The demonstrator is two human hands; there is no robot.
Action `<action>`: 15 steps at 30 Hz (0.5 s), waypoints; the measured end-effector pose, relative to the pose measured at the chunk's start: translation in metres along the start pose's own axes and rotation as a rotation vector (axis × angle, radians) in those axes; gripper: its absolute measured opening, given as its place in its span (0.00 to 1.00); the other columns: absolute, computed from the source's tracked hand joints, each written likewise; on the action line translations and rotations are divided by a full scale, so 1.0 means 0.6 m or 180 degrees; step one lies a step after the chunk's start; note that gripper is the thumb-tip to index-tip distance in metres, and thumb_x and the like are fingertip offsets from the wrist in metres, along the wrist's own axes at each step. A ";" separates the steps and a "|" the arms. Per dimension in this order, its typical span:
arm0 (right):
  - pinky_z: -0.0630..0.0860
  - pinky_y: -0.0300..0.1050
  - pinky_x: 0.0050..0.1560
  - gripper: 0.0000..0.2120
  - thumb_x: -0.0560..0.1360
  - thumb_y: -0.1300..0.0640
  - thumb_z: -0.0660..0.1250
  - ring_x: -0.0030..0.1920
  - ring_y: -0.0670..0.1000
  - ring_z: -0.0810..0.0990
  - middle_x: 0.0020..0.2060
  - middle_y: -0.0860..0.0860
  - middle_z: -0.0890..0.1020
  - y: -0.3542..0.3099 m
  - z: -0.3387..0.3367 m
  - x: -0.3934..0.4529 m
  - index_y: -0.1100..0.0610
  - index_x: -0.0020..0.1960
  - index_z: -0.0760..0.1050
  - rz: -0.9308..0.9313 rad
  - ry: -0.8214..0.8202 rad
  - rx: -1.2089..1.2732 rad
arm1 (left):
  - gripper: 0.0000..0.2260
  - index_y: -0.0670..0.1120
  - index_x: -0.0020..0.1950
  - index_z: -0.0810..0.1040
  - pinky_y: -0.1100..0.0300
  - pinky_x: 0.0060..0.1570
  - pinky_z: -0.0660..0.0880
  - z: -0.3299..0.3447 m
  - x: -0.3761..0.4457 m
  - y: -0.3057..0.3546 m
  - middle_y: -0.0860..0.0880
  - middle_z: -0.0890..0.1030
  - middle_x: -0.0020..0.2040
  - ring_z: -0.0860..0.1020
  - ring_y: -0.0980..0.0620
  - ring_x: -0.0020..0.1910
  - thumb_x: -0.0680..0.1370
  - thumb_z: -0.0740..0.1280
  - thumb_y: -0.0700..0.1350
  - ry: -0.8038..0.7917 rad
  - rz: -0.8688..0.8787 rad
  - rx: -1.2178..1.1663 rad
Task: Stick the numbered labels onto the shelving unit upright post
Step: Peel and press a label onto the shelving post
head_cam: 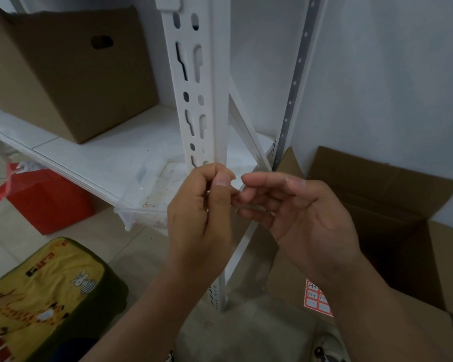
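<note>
Upright post (pixel 199 100) directly behind both hands (pixel 199 218) (pixel 306 218) — cardboard box (pixel 71 71) on shelf (pixel 102 158) upper left, label sheet (pixel 315 300) below right hand, open carton (pixel 392 205) right.

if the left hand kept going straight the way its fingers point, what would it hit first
Probably the white upright post: the left hand has its fingertips just below and in front of it. Depth is unclear from this single view.

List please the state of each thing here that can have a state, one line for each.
Left hand: fingers curled, thumb tip pinched to fingertips in front of the post; what it pinches is too small to tell.
Right hand: relaxed, fingertips near the left thumb.
Upright post: upright, no label visible.
Label sheet: lying flat, partly hidden.
Right cardboard box: flaps open.
</note>
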State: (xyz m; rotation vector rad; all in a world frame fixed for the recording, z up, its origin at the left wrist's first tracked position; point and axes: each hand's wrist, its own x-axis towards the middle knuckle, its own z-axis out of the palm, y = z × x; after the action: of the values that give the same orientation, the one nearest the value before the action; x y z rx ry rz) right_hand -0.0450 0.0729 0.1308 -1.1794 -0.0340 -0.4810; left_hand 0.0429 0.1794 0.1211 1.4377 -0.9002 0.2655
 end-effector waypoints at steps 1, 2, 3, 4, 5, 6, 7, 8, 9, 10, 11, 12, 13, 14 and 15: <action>0.78 0.50 0.53 0.24 0.67 0.42 0.68 0.52 0.58 0.81 0.45 0.57 0.83 0.001 -0.001 0.000 0.60 0.53 0.81 0.0011 0.0034 0.0000 | 0.09 0.53 0.42 0.73 0.66 0.36 0.73 0.001 0.001 0.002 0.50 0.76 0.35 0.75 0.53 0.35 0.79 0.55 0.45 0.0013 -0.0115 -0.0140; 0.78 0.52 0.54 0.24 0.67 0.42 0.68 0.52 0.59 0.81 0.45 0.58 0.82 0.002 -0.001 0.001 0.60 0.53 0.81 0.0027 0.0061 -0.0017 | 0.10 0.54 0.39 0.71 0.62 0.35 0.74 0.001 0.002 0.003 0.49 0.76 0.34 0.75 0.52 0.33 0.78 0.55 0.46 0.0047 -0.0209 -0.0262; 0.77 0.54 0.55 0.24 0.67 0.42 0.68 0.51 0.60 0.81 0.44 0.58 0.82 0.003 -0.001 0.000 0.60 0.53 0.82 0.0042 0.0070 -0.0037 | 0.11 0.56 0.36 0.71 0.57 0.34 0.74 0.000 0.005 0.004 0.48 0.76 0.33 0.75 0.49 0.32 0.77 0.54 0.46 0.0103 -0.0257 -0.0339; 0.77 0.55 0.55 0.24 0.67 0.42 0.68 0.50 0.60 0.81 0.44 0.58 0.83 0.003 0.000 0.000 0.60 0.52 0.82 0.0057 0.0065 -0.0046 | 0.13 0.57 0.34 0.70 0.53 0.32 0.74 -0.003 0.007 0.004 0.49 0.75 0.30 0.75 0.47 0.30 0.76 0.54 0.46 0.0172 -0.0256 -0.0369; 0.77 0.54 0.55 0.23 0.67 0.42 0.68 0.50 0.59 0.81 0.44 0.58 0.83 0.002 0.001 0.000 0.60 0.52 0.82 0.0065 0.0057 -0.0051 | 0.14 0.56 0.32 0.69 0.54 0.29 0.74 -0.008 0.010 0.004 0.52 0.75 0.28 0.74 0.47 0.28 0.76 0.54 0.45 0.0241 -0.0237 -0.0346; 0.77 0.53 0.54 0.21 0.68 0.44 0.68 0.49 0.58 0.82 0.43 0.58 0.83 0.001 0.003 -0.001 0.60 0.52 0.82 0.0075 0.0079 -0.0063 | 0.15 0.55 0.31 0.68 0.56 0.27 0.73 -0.014 0.013 0.002 0.54 0.74 0.26 0.74 0.48 0.26 0.77 0.54 0.43 0.0318 -0.0224 -0.0273; 0.77 0.53 0.53 0.18 0.69 0.48 0.67 0.48 0.58 0.82 0.43 0.58 0.83 0.001 0.003 0.000 0.60 0.51 0.82 0.0097 0.0149 -0.0093 | 0.17 0.53 0.30 0.68 0.58 0.24 0.72 -0.021 0.016 0.000 0.55 0.74 0.24 0.73 0.49 0.23 0.79 0.55 0.42 0.0406 -0.0236 -0.0174; 0.78 0.52 0.52 0.15 0.71 0.51 0.64 0.46 0.57 0.82 0.41 0.58 0.83 0.001 0.004 0.000 0.60 0.49 0.82 0.0145 0.0264 -0.0141 | 0.20 0.51 0.29 0.67 0.59 0.23 0.71 -0.029 0.019 -0.004 0.55 0.74 0.23 0.73 0.51 0.22 0.80 0.55 0.40 0.0511 -0.0265 -0.0082; 0.78 0.52 0.51 0.14 0.73 0.54 0.61 0.45 0.57 0.83 0.40 0.58 0.83 0.003 0.003 0.001 0.61 0.48 0.82 0.0208 0.0418 -0.0242 | 0.21 0.50 0.28 0.67 0.59 0.23 0.71 -0.038 0.024 -0.008 0.54 0.73 0.22 0.72 0.52 0.21 0.81 0.56 0.39 0.0619 -0.0326 -0.0013; 0.79 0.52 0.51 0.14 0.74 0.56 0.59 0.44 0.58 0.83 0.40 0.58 0.83 0.007 0.002 0.003 0.61 0.47 0.82 0.0277 0.0583 -0.0407 | 0.22 0.49 0.26 0.67 0.58 0.23 0.71 -0.047 0.029 -0.017 0.53 0.73 0.22 0.72 0.53 0.20 0.81 0.56 0.38 0.0735 -0.0426 0.0049; 0.79 0.51 0.51 0.14 0.76 0.58 0.59 0.44 0.57 0.83 0.39 0.58 0.83 0.014 0.001 0.006 0.61 0.47 0.82 0.0352 0.0745 -0.0616 | 0.23 0.49 0.25 0.67 0.58 0.24 0.71 -0.057 0.036 -0.028 0.53 0.73 0.21 0.72 0.54 0.20 0.81 0.57 0.39 0.0826 -0.0572 0.0116; 0.79 0.51 0.51 0.13 0.78 0.60 0.59 0.44 0.57 0.83 0.39 0.58 0.83 0.020 0.002 0.009 0.61 0.46 0.82 0.0447 0.0895 -0.0816 | 0.23 0.49 0.25 0.68 0.58 0.26 0.72 -0.066 0.044 -0.042 0.53 0.74 0.22 0.73 0.54 0.22 0.81 0.58 0.40 0.0854 -0.0744 0.0211; 0.79 0.51 0.52 0.12 0.78 0.61 0.59 0.43 0.56 0.83 0.38 0.57 0.83 0.025 0.003 0.012 0.61 0.46 0.81 0.0543 0.1018 -0.0976 | 0.22 0.49 0.27 0.70 0.59 0.29 0.74 -0.073 0.051 -0.058 0.52 0.75 0.23 0.75 0.54 0.25 0.81 0.57 0.42 0.0802 -0.0956 0.0339; 0.79 0.50 0.52 0.12 0.78 0.62 0.59 0.43 0.56 0.83 0.37 0.57 0.83 0.030 0.006 0.015 0.62 0.46 0.81 0.0626 0.1111 -0.1068 | 0.19 0.49 0.30 0.72 0.58 0.32 0.75 -0.079 0.059 -0.079 0.51 0.76 0.26 0.77 0.53 0.29 0.82 0.57 0.44 0.0696 -0.1197 0.0487; 0.79 0.50 0.52 0.11 0.78 0.62 0.60 0.43 0.56 0.83 0.37 0.57 0.83 0.034 0.008 0.018 0.62 0.46 0.81 0.0684 0.1187 -0.1123 | 0.17 0.46 0.36 0.74 0.57 0.36 0.75 -0.084 0.066 -0.102 0.51 0.78 0.31 0.79 0.51 0.34 0.83 0.55 0.46 0.0556 -0.1466 0.0626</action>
State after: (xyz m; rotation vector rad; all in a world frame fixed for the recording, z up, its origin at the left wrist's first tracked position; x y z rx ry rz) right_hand -0.0266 0.0794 0.1176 -1.4009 0.5121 -0.5224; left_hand 0.1276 0.2015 0.1084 1.7297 -0.3913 0.1314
